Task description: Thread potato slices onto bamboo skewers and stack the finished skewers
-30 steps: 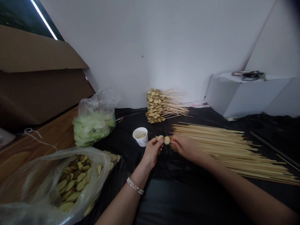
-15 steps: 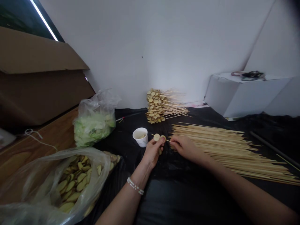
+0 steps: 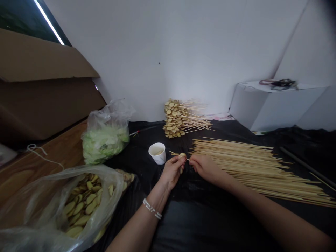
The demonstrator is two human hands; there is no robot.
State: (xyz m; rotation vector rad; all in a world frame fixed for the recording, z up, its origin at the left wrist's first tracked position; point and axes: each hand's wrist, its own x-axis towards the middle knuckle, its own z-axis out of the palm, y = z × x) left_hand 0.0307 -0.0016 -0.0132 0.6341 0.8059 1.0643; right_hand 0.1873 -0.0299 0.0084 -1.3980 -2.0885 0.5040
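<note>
My left hand [image 3: 172,171] is closed in a pinch on a round pale potato slice [image 3: 182,154]. A second slice [image 3: 174,153] shows nearly edge-on just left of it, near the tip of the skewer. More slices seem tucked under the left fingers, mostly hidden. My right hand [image 3: 204,167] grips a thin wooden skewer [image 3: 187,159], whose shaft runs leftward to the slices. Close to the left hand stands a white paper cup [image 3: 157,154] with a few pale pieces inside. Loose bamboo skewers [image 3: 244,164] lie in a wide pile beside the right hand.
Filled potato skewers [image 3: 174,119] are stacked against the wall. At the left are an open plastic bag of potato slices [image 3: 85,203], a clear bag of green leaves [image 3: 106,141] and a cardboard box [image 3: 47,105]. A white box [image 3: 278,105] stands back right. Black sheeting [image 3: 194,220] covers the work surface.
The slice at the skewer's tip has turned from face-on to nearly edge-on. My right hand has shifted slightly left and down, while the left hand stays nearly in place.
</note>
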